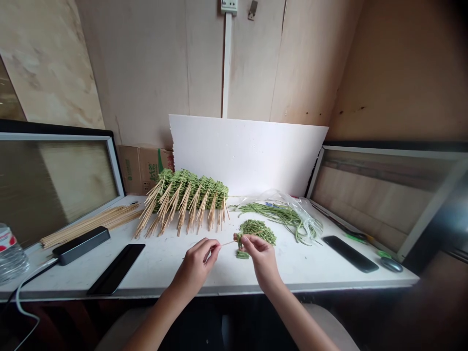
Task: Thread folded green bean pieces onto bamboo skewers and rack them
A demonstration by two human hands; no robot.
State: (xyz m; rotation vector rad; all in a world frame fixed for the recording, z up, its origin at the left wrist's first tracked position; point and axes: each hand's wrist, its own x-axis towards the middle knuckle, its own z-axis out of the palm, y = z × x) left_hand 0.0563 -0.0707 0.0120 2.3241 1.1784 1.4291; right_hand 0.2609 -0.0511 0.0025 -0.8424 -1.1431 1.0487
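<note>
My left hand (199, 261) pinches a thin bamboo skewer (228, 243) that points right, toward my other hand. My right hand (260, 253) has its fingertips closed on a cut piece of green bean (239, 240) at the skewer's tip. Just behind it lies a heap of short cut green beans (259, 229). A few more bean pieces (242, 254) rest on the white table below my right fingertips. Farther back on the left, many finished bean skewers (193, 190) are stacked, their bare sticks toward me.
Loose bamboo skewers (95, 222) lie at the left beside a black box (81, 245) and a dark phone (117, 269). Long uncut beans (278, 214) sit partly in a clear plastic bag (307, 219). At right are another dark phone (350, 253) and a mouse (391, 264). A white foam board (248, 153) stands behind.
</note>
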